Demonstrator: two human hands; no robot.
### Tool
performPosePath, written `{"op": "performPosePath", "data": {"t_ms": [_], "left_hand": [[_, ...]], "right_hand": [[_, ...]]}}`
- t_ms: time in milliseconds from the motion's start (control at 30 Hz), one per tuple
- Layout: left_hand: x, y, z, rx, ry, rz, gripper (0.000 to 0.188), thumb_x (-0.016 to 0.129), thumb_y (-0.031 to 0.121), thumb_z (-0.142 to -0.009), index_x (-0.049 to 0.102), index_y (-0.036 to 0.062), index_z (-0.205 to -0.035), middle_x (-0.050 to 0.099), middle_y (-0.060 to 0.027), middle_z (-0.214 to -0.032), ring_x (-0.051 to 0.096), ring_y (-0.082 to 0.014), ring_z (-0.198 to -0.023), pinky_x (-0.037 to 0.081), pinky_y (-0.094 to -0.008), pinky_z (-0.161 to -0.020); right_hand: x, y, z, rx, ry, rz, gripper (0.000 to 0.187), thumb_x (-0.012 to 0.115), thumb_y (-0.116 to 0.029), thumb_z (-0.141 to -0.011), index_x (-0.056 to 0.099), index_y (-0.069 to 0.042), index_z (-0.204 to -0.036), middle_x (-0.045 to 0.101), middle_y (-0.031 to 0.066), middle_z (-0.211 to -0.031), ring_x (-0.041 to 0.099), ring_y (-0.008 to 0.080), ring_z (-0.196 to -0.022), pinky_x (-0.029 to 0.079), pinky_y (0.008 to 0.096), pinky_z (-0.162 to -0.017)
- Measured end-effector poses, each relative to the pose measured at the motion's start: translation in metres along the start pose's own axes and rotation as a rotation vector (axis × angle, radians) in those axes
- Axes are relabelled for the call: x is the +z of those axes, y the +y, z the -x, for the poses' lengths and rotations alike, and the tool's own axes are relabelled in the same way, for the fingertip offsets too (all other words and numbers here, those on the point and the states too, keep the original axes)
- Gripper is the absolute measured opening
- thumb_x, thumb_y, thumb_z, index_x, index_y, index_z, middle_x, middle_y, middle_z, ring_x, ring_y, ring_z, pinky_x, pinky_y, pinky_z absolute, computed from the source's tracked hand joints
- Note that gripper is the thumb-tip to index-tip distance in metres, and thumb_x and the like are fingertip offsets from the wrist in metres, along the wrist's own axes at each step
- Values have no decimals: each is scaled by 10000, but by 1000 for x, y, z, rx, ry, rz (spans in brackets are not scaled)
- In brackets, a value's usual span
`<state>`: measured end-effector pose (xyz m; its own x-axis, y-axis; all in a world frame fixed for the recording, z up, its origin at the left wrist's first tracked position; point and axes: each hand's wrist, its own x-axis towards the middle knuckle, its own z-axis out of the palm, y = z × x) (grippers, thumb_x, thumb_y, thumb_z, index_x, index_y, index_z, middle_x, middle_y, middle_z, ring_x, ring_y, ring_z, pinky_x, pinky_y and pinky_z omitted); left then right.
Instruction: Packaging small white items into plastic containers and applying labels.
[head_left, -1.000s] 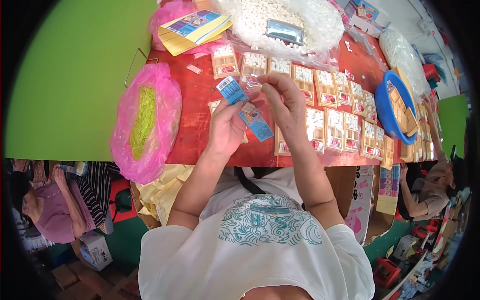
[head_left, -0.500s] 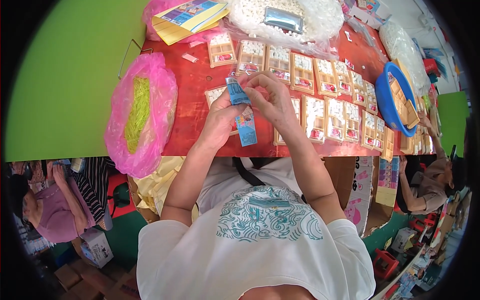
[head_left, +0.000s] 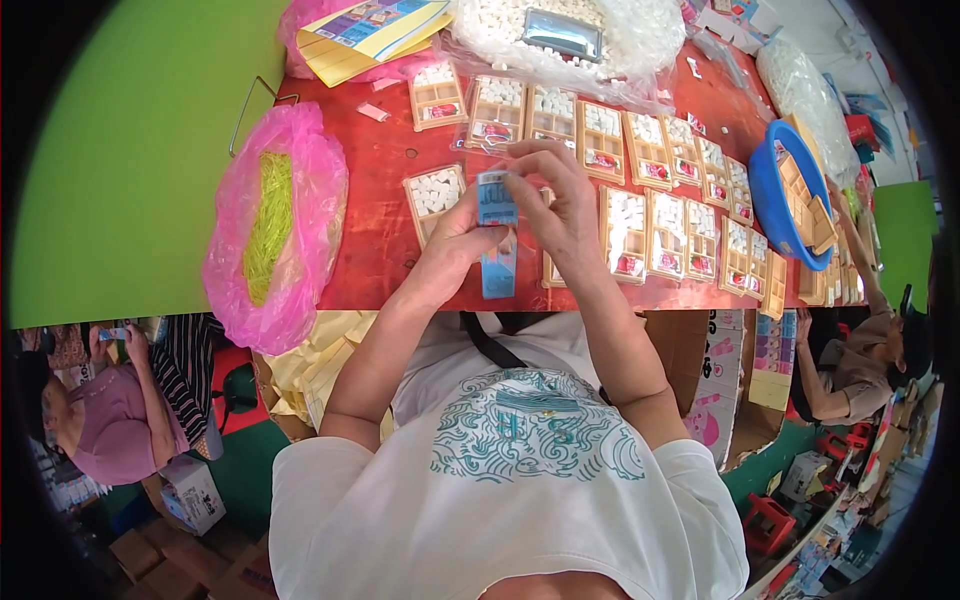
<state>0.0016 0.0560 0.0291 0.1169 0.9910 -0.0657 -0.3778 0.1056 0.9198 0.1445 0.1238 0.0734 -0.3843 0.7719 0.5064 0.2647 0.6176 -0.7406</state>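
Red tabletop below: left grip pinches blue card, right grip its top.

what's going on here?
A person's left hand grips a blue card, held roughly upright in the picture, while the right hand has its fingertips at the card's upper end. Around them on the red table are trays, most partly filled with white pieces. A pink bag of yellow-green strands is to the left, a blue tub to the right.
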Motion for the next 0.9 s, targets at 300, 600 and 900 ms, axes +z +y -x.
{"op": "performPosePath", "data": {"t_ms": [300, 600, 900], "left_hand": [[-6, -5, 17, -179, -13, 39, 218, 505, 77, -957, 595, -22, -1129, 665, -101, -1020, 681, -176, -852, 583, -324, -766], [0, 10, 30, -61, 48, -637, 150, 539, 69, -920, 617, 9, -1032, 646, -118, -767, 656, -194, -710, 494, -338, -645], [-1, 13, 58, 104, 37, -943, 252, 525, 43, -914, 604, 13, -1151, 659, -158, -888, 677, -237, -822, 512, -340, -736]], "right_hand": [[-36, 22, 14, 83, 162, 117, 179, 645, -114, -893, 653, -20, -1044, 610, 104, -1143, 575, 208, -1061, 428, 335, -911], [-45, -47, 25, -235, -27, 745, 296, 673, -109, -804, 627, -83, -1095, 554, 97, -1253, 501, 241, -1186, 268, 444, -1056], [-25, -36, 39, -292, -450, 643, 94, 629, -95, -766, 581, -87, -847, 600, 69, -1117, 530, 237, -1171, 266, 506, -1086]]}}
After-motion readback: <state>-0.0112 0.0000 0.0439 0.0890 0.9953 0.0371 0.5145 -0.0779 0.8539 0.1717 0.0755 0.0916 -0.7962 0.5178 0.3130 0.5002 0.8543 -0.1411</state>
